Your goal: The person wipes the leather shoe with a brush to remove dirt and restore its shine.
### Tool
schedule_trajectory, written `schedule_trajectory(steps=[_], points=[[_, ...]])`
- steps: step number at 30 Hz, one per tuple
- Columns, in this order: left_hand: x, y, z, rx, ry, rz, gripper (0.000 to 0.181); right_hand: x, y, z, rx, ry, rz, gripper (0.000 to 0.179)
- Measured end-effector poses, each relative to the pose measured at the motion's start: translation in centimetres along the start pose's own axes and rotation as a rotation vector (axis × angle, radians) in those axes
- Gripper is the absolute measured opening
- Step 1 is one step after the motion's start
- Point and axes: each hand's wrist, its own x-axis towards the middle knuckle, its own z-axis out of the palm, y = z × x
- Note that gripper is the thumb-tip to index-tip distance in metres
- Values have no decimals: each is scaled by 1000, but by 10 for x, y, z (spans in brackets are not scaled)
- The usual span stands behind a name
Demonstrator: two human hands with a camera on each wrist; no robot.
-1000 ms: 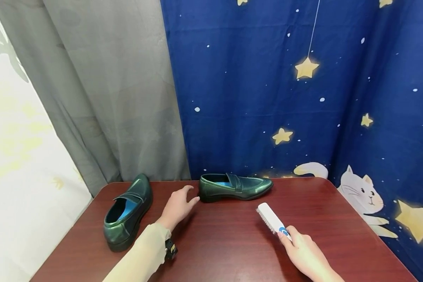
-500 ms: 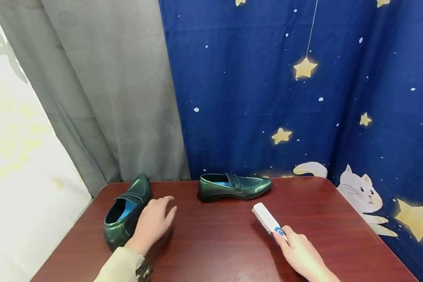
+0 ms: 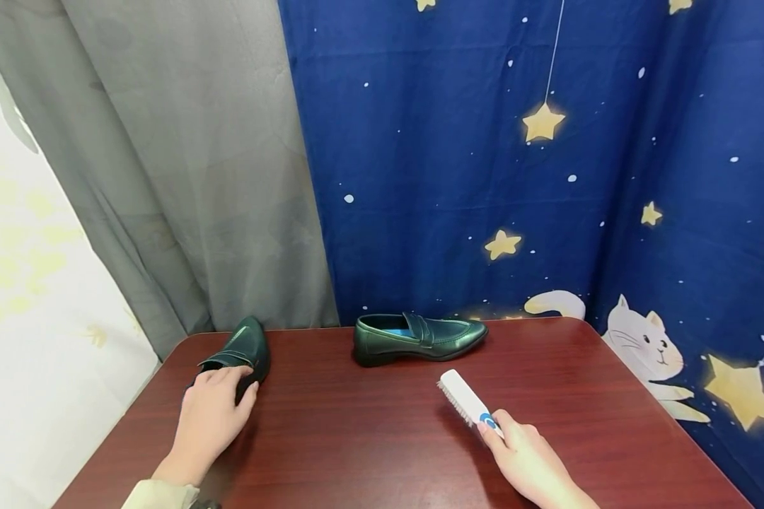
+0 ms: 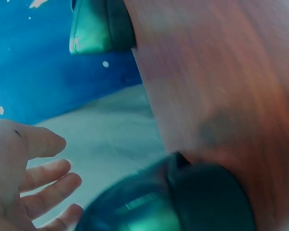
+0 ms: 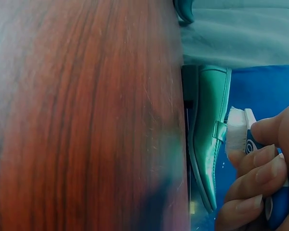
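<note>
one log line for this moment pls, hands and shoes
left hand: resting on near dark green leather loafer | right hand: gripping white brush | second green loafer: untouched, table back edge

Glossy green shoes (image 3: 417, 337), white brush (image 3: 461, 399)

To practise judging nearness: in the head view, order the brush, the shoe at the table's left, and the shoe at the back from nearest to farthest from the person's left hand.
1. Left shoe: under the left hand, at the table's left.
2. Back shoe: back middle, by the curtain.
3. Brush: right of middle, held by the right hand.
</note>
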Motion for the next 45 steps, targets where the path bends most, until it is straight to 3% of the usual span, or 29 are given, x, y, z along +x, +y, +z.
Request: schedule_trajectory(steps=[14,16,20,24,29,36,45], points=[[-28,-24,-2,73,55,-62,37,-5,-12,7,27,34,-37,13],[-31,-25,-4,53,-1,-113,40,-6,-13,7,31,33,-37,12],[-32,-26,-10,-10,-210,-272,48,-6,-12,8,33,41,-54,14],[-31,-27,-16,-48,-333,-341,51,-5,-13,8,32,35,-47,14],[-33,-31,-20,-38,-366,-352,50,-5,-14,10,37,15,-40,14],[-39,-41,-23,-72,-354,-358,41,-4,-14,10,37,25,-45,12],[-50,-54,-26,-91,-321,-299,41,-4,-14,10,43,28,-45,12]])
